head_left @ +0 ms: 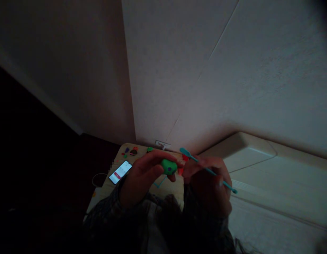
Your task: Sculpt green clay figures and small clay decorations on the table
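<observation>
My left hand is closed round a green lump of clay, gripping it between thumb and fingers above a small wooden table. My right hand pinches a thin teal sculpting tool that runs from a flat tip at upper left to a point at lower right. A small red piece shows between the two hands, beside the green lump. Both hands sit close together, almost touching.
A lit phone lies on the table's left corner, with a white cable beside it. Small clay bits in red, purple, green and dark colours lie along the far edge. A white ledge stands at right; walls rise behind.
</observation>
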A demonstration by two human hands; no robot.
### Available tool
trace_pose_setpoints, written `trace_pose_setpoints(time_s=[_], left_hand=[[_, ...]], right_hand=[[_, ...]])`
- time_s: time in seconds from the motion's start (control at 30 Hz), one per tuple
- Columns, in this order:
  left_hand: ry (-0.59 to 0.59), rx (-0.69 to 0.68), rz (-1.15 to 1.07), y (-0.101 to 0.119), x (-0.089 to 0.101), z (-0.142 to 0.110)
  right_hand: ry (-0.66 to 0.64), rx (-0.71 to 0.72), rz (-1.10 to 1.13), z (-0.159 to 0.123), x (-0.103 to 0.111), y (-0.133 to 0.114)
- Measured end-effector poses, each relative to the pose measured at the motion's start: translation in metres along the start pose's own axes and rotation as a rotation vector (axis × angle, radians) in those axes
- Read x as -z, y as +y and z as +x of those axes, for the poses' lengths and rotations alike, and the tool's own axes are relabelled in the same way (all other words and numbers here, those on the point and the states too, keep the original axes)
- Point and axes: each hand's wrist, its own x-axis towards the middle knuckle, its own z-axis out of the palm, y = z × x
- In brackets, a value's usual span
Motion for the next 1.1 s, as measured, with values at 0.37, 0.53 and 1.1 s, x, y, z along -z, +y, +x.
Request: trace_pose_setpoints(time_s=[0.37,0.53,1.1], left_hand=[[-0.012,0.133,-0.165,-0.001,0.0002,0.0003],[-0.001,0.11,-0.175,0.0007,-0.001,0.0],[-0.035,0.102,-0.158,0.0001,-0.0012,0.0011]], right_hand=[[0.132,0.069,-0.091,0.0013,0.0021,0.0091],[0.136,0.099,-0.052,0.0029,0.0003,0.0085],[0.086,0.096,-0.101,0.0001,-0.0019,0.0066]])
